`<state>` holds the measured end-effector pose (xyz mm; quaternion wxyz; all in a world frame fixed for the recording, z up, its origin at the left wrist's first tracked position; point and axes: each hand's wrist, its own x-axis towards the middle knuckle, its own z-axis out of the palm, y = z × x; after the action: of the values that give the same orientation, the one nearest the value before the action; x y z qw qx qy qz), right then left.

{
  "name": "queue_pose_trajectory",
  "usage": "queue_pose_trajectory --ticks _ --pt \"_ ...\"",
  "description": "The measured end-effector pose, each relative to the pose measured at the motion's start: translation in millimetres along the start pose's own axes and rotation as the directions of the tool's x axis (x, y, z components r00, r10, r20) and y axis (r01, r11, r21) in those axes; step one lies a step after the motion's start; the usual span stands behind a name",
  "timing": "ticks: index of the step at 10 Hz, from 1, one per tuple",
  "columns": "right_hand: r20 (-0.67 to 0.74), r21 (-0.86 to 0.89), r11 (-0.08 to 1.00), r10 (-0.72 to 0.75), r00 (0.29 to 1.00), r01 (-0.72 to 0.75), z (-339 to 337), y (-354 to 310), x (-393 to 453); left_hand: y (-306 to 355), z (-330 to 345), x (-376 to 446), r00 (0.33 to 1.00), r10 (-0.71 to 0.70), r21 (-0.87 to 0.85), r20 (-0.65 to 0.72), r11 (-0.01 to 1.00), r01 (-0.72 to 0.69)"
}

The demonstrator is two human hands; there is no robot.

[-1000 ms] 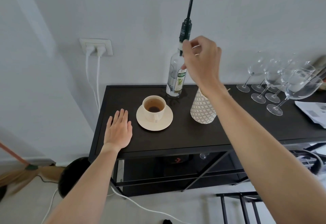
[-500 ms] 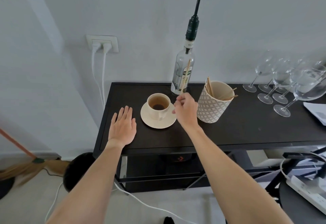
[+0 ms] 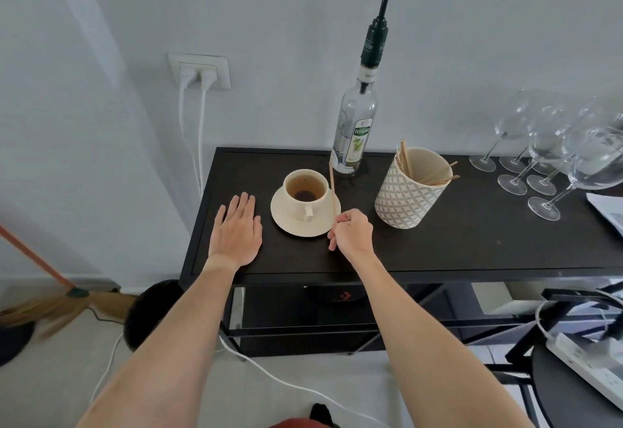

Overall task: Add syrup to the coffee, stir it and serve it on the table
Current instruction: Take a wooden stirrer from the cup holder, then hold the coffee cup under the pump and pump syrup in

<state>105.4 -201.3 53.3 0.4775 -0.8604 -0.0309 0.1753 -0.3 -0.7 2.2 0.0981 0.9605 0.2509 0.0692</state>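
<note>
A cream cup (image 3: 305,191) with a little dark coffee stands on a cream saucer (image 3: 290,222) on the black console table (image 3: 472,245). Behind it stands the clear syrup bottle (image 3: 354,131) with a tall black pump. My right hand (image 3: 352,238) rests at the saucer's right edge, pinching a thin wooden stir stick (image 3: 332,188) that points up beside the cup, outside it. My left hand (image 3: 237,232) lies flat and empty on the table left of the saucer.
A patterned holder (image 3: 401,198) with several more wooden sticks stands right of the cup. Several wine glasses (image 3: 553,158) crowd the table's right end, with papers (image 3: 606,208) at the edge. A power strip (image 3: 586,363) lies on a low stand bottom right. White cables hang from a wall socket (image 3: 200,70).
My right hand came down from above the stick holder with one stick and now rests by the saucer. The left hand stayed flat on the table.
</note>
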Motion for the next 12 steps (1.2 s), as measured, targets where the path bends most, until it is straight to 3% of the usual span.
queue_pose_trajectory --ticks 3,9,10,11,12 --pt "0.157 -0.110 0.981 0.174 0.972 -0.158 -1 -7 3 1 -1 0 1.000 -0.006 -0.005 0.006 1.000 0.006" --pt "0.258 -0.138 0.971 0.228 0.939 -0.198 -10 -16 0 0 1 0 1.000 -0.005 -0.014 -0.004 1.000 0.005" --pt "0.149 -0.140 0.978 0.173 0.974 -0.152 -13 -11 -1 0 1 0 1.000 -0.002 -0.019 -0.012 1.000 0.002" --pt "-0.007 -0.209 0.978 0.021 1.000 -0.022 -20 0 0 0 0 -1 1.000 0.003 -0.035 -0.024 0.999 -0.004" --pt "-0.038 -0.357 0.919 -0.193 0.980 0.167 -22 16 5 1 -1 -1 0.999 -0.004 -0.086 -0.047 0.996 0.000"
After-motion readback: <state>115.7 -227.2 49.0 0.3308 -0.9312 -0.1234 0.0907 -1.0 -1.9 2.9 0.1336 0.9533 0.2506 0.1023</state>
